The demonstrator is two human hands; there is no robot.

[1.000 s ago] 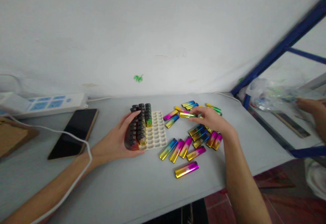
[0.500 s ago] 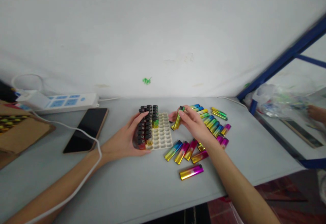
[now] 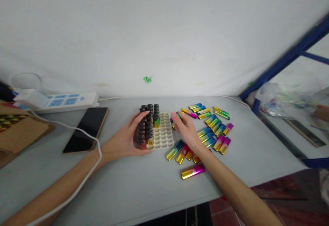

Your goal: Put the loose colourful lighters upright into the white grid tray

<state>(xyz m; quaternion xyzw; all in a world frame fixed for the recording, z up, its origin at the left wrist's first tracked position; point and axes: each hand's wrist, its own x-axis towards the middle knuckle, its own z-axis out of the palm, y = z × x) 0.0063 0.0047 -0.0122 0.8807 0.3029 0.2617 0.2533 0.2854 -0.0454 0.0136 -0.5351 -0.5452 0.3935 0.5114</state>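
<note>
My left hand (image 3: 128, 135) is wrapped round the left side of a pale plastic tray (image 3: 164, 135) with round holes, thumb at its front edge and fingers over the lighters. Several black-topped lighters (image 3: 149, 126) stand upright in the tray's left rows, while its right rows show bare holes. Just right of the tray, my right hand (image 3: 187, 128) is closed round a green-and-gold lighter (image 3: 178, 114), mostly hidden by the fingers. Around that hand lie several shiny loose lighters (image 3: 212, 121) in gold, blue, green and pink. A magenta-and-gold lighter (image 3: 192, 172) rests nearest the table's front.
A phone (image 3: 86, 130) and a white power strip (image 3: 69, 101) are on the left, beside a cardboard box (image 3: 25, 138). A white cable (image 3: 87, 174) crosses above my left forearm. At right, behind a blue frame (image 3: 277, 58), are plastic bags (image 3: 280, 99) and another person's hand (image 3: 322, 113).
My right hand has moved slightly left and down toward the tray, turning so the lighter in it is now mostly covered. My left hand stays on the tray.
</note>
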